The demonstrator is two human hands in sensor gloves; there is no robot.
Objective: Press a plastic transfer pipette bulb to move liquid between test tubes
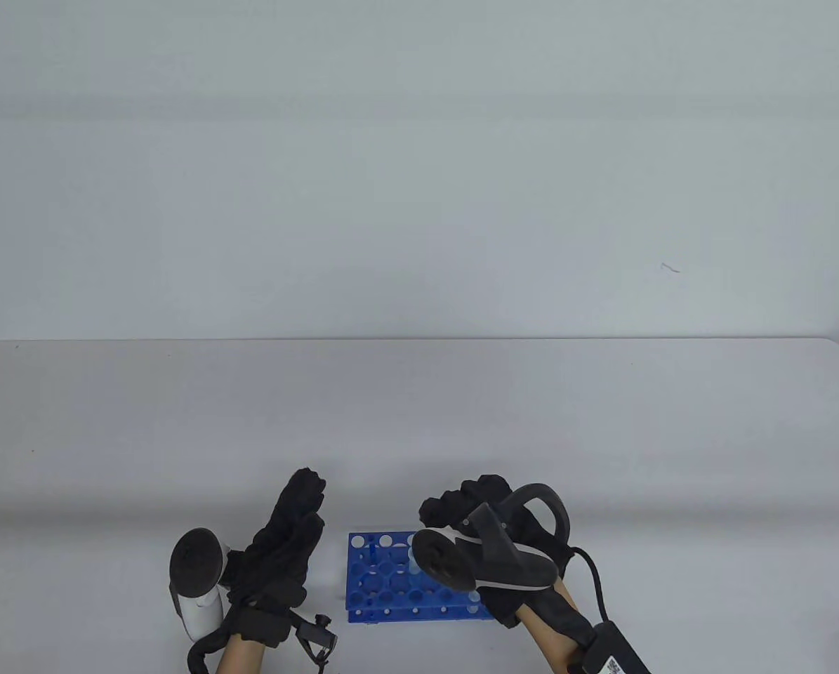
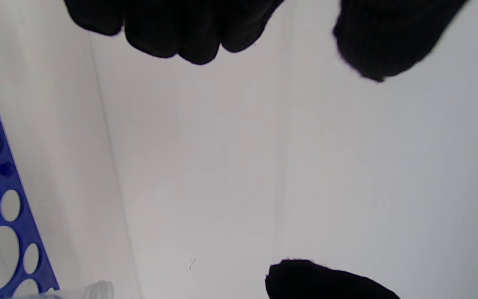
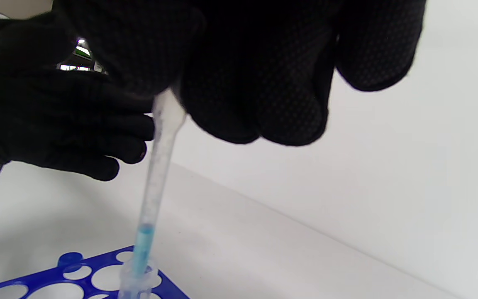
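We found the pipette (image 3: 156, 174) hanging nearly upright from our right hand (image 1: 493, 516), its long axis running straight down from the fingers (image 3: 264, 95) into the mouth of a test tube (image 3: 135, 282) that stood in the blue rack (image 1: 391, 579) at the near edge of the counter (image 1: 419, 421). Blue liquid filled the lower part of the stem, just above the tube's rim. The right fingers were curled tight around the bulb, which was hidden in the glove; whether it was squeezed flat we could not tell. This hand sat directly over the right side of the rack, so it was the one placed to work the bulb.

Our left hand (image 1: 286, 547) stood just left of the rack, fingers extended and together, thumb apart, holding nothing and touching nothing we could see. We judged that the coming move turned on keeping the tip centred in that tube.
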